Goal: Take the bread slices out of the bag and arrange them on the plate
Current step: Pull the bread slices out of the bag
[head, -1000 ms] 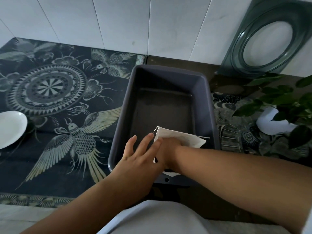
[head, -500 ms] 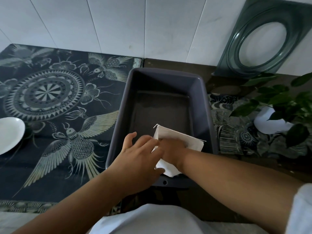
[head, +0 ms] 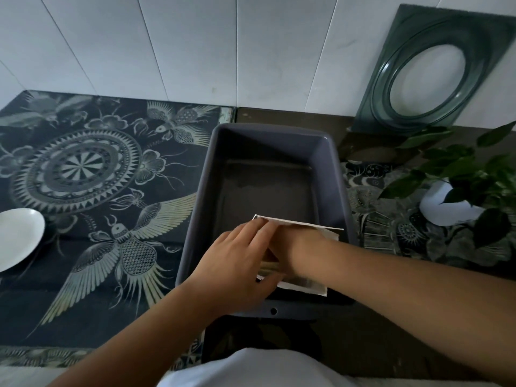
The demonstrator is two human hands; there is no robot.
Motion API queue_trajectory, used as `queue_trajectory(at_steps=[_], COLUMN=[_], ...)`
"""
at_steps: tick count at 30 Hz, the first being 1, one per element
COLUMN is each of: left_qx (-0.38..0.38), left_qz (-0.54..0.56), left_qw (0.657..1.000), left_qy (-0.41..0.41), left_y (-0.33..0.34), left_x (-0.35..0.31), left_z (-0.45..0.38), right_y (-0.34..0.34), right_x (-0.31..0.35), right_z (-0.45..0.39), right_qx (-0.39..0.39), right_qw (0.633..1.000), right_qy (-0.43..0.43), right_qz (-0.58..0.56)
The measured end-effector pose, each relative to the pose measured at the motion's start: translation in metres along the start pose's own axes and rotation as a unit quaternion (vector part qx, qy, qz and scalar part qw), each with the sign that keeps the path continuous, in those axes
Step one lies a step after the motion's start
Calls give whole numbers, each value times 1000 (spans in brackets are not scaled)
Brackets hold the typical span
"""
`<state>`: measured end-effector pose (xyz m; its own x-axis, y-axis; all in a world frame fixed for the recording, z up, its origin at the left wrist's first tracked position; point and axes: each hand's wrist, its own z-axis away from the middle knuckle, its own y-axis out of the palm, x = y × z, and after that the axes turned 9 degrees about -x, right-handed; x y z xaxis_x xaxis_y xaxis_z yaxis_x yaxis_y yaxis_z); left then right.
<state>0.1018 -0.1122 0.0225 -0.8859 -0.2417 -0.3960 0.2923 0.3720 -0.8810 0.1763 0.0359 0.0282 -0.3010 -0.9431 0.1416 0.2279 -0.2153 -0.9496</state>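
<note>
A white paper bag (head: 331,235) lies at the near end of a grey plastic bin (head: 201,196). My left hand (head: 237,261) lies over the bag's left side, fingers on top and thumb under its near edge, gripping it. My right hand (head: 296,247) reaches in from the right at the bag's mouth; its fingers are hidden under my left hand and the paper. Pale layered edges, perhaps bread slices (head: 269,267), show between the two hands. A white plate (head: 16,241) sits at the far left edge of the table, well apart from the bin.
The bin stands on a dark patterned cloth (head: 83,177) against a white tiled wall. To the right are a leafy plant (head: 469,174) in a white pot (head: 441,205) and a green frame with an oval hole (head: 418,79) leaning on the wall.
My left hand has slid right from the bin's near rim onto the bag and closed around its left edge. My right hand has stayed at the bag.
</note>
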Motion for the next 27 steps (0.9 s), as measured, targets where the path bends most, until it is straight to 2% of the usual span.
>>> queue_trajectory(at_steps=[3, 6, 9, 14, 19, 21, 24, 27], left_qx=[18, 38, 20, 27, -94, -92, -26, -52], left_qz=[66, 134, 156, 192, 79, 153, 365, 433], left_qw=[998, 990, 987, 976, 987, 979, 926, 894], left_qy=[-14, -34, -45, -96, -100, -100, -90, -106], left_y=[2, 5, 6, 1, -19, -30, -43, -45], left_x=[3, 3, 2, 2, -1, -2, -10, -15], left_z=[1, -1, -4, -10, -17, -28, -49, -62], right_y=[-16, -33, -48, -89, -134, -151, -174, -192], right_x=[-2, -2, -5, -6, -7, -6, -1, 0], right_z=[3, 7, 13, 23, 35, 38, 39, 38], right_qx=[-24, 10, -40, -62, -88, -87, -80, -64], right_qw=[997, 992, 989, 985, 978, 977, 972, 972], right_qy=[-26, -55, -68, -75, -99, -108, -128, -136], right_qz=[64, 110, 126, 145, 161, 164, 178, 181])
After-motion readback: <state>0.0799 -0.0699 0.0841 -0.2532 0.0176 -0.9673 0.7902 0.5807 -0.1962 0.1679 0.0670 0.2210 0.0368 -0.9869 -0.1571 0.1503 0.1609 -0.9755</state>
